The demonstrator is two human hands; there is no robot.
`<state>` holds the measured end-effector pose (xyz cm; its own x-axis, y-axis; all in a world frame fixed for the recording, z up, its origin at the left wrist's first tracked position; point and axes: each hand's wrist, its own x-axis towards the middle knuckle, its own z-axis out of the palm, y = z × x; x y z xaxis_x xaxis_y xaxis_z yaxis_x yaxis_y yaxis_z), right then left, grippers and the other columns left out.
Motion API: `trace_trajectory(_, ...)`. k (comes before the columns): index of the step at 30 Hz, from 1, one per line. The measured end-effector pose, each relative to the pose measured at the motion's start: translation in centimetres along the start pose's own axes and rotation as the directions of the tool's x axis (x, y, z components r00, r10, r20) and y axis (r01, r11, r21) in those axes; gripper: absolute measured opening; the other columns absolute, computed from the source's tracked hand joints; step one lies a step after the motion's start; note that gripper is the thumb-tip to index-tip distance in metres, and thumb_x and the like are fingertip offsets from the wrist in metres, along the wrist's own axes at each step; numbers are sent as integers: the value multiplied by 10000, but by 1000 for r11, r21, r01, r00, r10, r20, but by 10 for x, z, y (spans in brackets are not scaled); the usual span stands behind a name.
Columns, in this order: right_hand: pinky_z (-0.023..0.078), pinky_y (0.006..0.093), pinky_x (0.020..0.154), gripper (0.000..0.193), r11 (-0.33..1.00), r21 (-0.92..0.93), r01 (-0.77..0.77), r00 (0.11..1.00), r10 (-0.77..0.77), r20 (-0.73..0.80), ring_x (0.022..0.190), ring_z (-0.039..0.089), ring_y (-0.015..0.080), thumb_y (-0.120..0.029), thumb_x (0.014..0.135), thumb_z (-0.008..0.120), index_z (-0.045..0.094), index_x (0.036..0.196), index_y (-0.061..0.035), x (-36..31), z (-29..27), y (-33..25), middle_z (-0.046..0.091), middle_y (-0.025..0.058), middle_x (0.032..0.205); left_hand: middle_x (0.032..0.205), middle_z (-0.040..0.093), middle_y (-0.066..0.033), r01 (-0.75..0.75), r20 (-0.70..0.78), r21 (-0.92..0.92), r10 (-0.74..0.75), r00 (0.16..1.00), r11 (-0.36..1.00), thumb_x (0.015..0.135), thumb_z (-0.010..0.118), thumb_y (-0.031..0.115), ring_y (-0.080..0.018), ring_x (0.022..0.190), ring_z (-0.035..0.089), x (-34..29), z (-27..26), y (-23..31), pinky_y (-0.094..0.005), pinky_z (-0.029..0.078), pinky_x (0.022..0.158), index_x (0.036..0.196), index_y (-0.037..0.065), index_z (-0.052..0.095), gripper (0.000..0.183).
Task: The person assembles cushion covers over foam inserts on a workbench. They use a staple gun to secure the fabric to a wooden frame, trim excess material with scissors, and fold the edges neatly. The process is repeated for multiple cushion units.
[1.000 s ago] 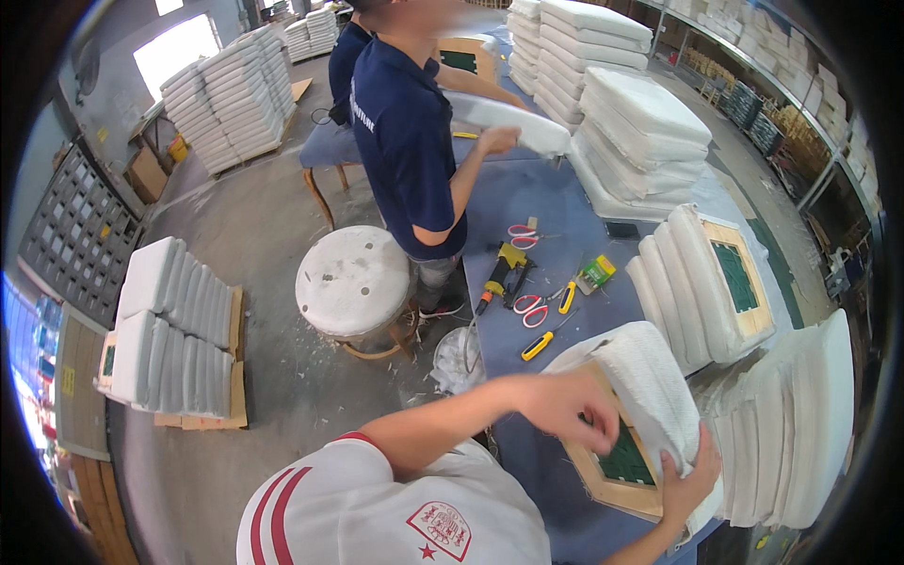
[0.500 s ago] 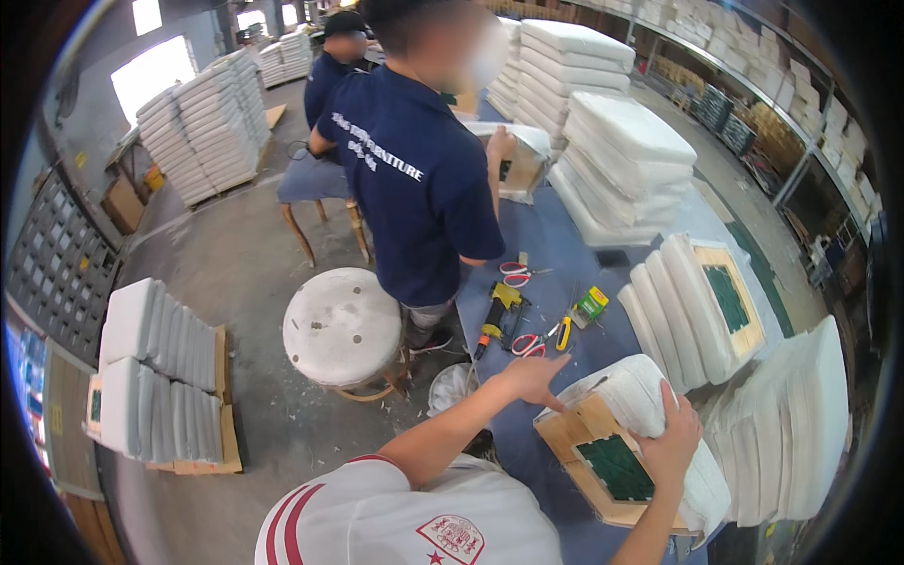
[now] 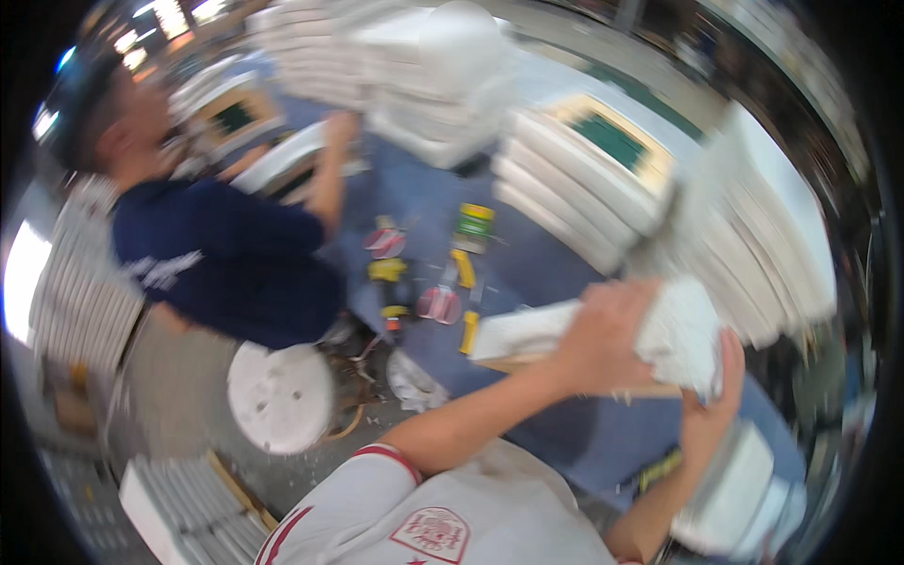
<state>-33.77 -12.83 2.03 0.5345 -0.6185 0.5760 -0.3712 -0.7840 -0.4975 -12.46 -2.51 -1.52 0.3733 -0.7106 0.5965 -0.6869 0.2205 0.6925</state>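
A seat cushion [image 3: 686, 325] with white padding over a wooden base is held tilted above the near right part of the blue-covered table. My left hand [image 3: 610, 330] bends over its upper side, fingers on the white padding. At the cushion's right end, my right hand [image 3: 718, 372] grips the corner. Motion blurs both hands. A strip of bare wood shows along the near lower edge; the rest of the underside is hidden. Left of the cushion lie a yellow-handled tool [image 3: 470, 330], a yellow knife [image 3: 463, 267] and red-handled scissors [image 3: 440, 303].
A yellow-and-black power tool [image 3: 388, 282], more scissors [image 3: 385, 240] and a green-yellow box [image 3: 474, 226] lie farther back. Cushion stacks [image 3: 579, 179] [image 3: 753, 235] line the far right. A co-worker in dark blue [image 3: 226, 254] handles another cushion. A round stool [image 3: 281, 395] stands left.
The view has swung right. The cushion has tipped, so its green-panelled underside no longer shows. My left hand has moved from beside its far corner onto the padding.
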Motion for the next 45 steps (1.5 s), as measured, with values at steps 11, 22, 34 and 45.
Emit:
trace_trajectory(11, 507, 293, 717, 300, 434, 814, -386, 885, 424, 193, 818, 668, 184, -244, 1048, 699, 742, 1131, 41, -70, 5, -10, 729, 146, 962, 1461, 625, -222, -108, 1, 75, 108, 994, 991, 626, 879, 134, -409, 1323, 612, 28, 48, 19, -503, 446, 1096, 1593, 39, 475, 1053)
trace_trajectory(22, 423, 281, 390, 611, -131, 884, -448, 728, 520, 446, 516, 646, 204, -273, 1017, 759, 490, 1464, 47, -22, -15, -23, 736, 205, 988, 1506, 599, -296, 225, 222, -662, -99, 970, 715, 827, 817, 232, -312, 1359, 627, 24, 24, 48, -423, 465, 1110, 1530, -6, 583, 779)
trace_trajectory(34, 470, 267, 424, 649, 65, 838, -542, 822, 250, 512, 551, 668, 186, -191, 971, 790, 476, 1497, 24, -30, -27, 27, 744, 190, 1030, 1624, 513, -252, 410, 680, -699, 367, 635, 585, 843, 840, 184, -350, 1542, 448, 104, 56, 11, -438, 307, 1258, 1540, -79, 548, 800)
trace_trajectory(45, 482, 262, 444, 609, 131, 851, -509, 849, 236, 472, 568, 666, 162, -154, 976, 779, 497, 1486, 22, -27, -27, 36, 748, 168, 1027, 1413, 684, -267, 396, 628, -738, 341, 700, 546, 858, 804, 191, -385, 1441, 574, 123, 76, 15, -535, 283, 1305, 1306, -86, 728, 532)
